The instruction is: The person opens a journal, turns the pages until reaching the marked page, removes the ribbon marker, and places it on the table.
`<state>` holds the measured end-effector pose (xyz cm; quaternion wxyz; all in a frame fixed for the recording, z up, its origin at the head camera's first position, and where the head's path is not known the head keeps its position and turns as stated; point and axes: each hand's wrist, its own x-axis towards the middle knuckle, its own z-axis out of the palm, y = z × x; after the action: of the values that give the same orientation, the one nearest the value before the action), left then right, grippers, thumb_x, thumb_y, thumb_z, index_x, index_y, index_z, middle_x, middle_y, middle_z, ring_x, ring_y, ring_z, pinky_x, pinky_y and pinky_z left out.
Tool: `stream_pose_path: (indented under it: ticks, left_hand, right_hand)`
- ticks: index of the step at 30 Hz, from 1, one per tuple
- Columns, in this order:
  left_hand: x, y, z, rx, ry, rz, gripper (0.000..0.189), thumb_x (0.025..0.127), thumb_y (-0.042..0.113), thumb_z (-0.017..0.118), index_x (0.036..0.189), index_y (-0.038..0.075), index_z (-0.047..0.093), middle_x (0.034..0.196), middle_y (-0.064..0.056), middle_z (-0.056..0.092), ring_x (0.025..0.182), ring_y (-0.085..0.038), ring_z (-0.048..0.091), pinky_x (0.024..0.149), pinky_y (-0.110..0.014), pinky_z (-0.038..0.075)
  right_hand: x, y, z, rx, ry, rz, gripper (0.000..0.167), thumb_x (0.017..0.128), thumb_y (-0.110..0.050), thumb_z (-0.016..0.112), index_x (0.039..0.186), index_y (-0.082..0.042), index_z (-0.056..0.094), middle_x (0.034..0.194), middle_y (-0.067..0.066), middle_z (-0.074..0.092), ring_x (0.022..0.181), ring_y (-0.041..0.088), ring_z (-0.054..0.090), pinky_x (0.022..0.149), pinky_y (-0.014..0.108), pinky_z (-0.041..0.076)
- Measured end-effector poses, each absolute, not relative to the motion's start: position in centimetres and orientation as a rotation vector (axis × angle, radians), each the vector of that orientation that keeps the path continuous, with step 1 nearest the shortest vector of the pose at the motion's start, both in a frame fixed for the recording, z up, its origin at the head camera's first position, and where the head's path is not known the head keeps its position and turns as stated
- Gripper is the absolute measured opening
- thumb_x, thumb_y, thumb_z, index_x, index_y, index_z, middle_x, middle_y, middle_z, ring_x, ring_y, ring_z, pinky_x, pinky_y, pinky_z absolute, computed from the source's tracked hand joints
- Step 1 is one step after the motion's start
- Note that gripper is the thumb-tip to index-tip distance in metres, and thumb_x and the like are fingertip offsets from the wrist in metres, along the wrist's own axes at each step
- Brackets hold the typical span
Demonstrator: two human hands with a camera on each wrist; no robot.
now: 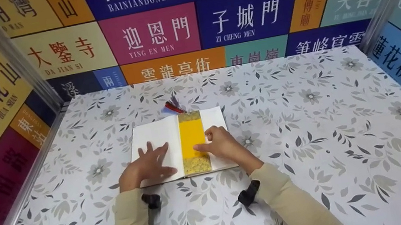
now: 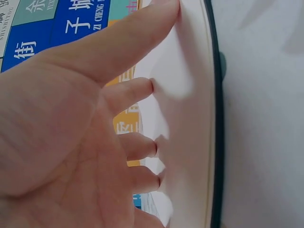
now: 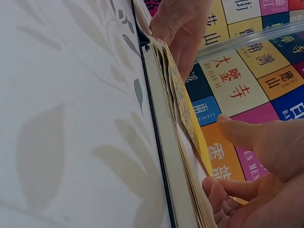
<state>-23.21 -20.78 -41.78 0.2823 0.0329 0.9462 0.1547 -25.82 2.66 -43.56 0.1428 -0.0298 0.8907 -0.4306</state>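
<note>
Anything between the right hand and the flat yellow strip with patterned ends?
Nothing visible stands between the right hand and the yellow strip; the left hand rests to one side, on the white paper left page.

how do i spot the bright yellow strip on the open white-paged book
On the white table surface printed with grey flowers lies an open book with white pages. Just right of its fold, find the long, bright yellow strip with speckled gold-grey ends. Its solid yellow middle sets it apart from the plain pages beside it.
</note>
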Motion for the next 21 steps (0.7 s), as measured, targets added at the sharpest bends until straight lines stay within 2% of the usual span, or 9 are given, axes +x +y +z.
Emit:
stream_pose_path:
  ticks: [6, 9, 15, 21]
  left_hand:
    - [-23.1, -20.8, -41.7, 0.092, 2.534, 0.437, 0.089, 0.094, 0.050, 0.063, 0.162, 0.029, 0.010, 0.165, -0.026, -0.014, 0.151, -0.054, -0.011, 0.111, -0.082, 0.009]
    - [-23.1, -20.8, -41.8, 0.095, 2.536, 0.442, 0.089, 0.094, 0.050, 0.063, 0.162, 0.029, 0.010, 0.165, -0.026, -0.015, 0.150, -0.054, -0.011, 0.110, -0.084, 0.008]
    - [-23.0, -20.9, -41.8, 0.101, 2.535, 0.425, 0.089, 0.095, 0.050, 0.061, 0.163, 0.028, 0.008, 0.165, -0.026, -0.016, 0.150, -0.053, -0.013, 0.108, -0.085, 0.003]
    - [-23.3, -20.9, -42.0, 0.106, 2.534, 0.398, 0.089, 0.096, 0.051, 0.060, 0.163, 0.026, 0.008, 0.165, -0.026, -0.015, 0.150, -0.053, -0.013, 0.111, -0.082, -0.003]
  right_hand:
    - [-24.7, 1.7, -43.6, -0.136, 2.672, -1.118, 0.077, 0.079, -0.038, 0.085, 0.135, 0.002, 0.052, 0.126, 0.021, 0.049, 0.110, 0.030, 0.052, 0.103, 0.040, 0.047]
    - [-24.3, 1.4, -43.4, -0.143, 2.730, -1.001, 0.082, 0.076, -0.037, 0.088, 0.136, 0.004, 0.051, 0.126, 0.022, 0.049, 0.109, 0.030, 0.050, 0.102, 0.041, 0.047]
    - [-24.0, 1.4, -42.8, -0.134, 2.752, -0.889, 0.081, 0.074, -0.033, 0.089, 0.132, 0.006, 0.049, 0.121, 0.024, 0.054, 0.099, 0.030, 0.054, 0.099, 0.044, 0.049]
    - [-24.2, 1.7, -42.5, -0.124, 2.707, -0.900, 0.073, 0.076, -0.028, 0.088, 0.128, 0.006, 0.048, 0.121, 0.024, 0.058, 0.098, 0.028, 0.053, 0.099, 0.042, 0.049]
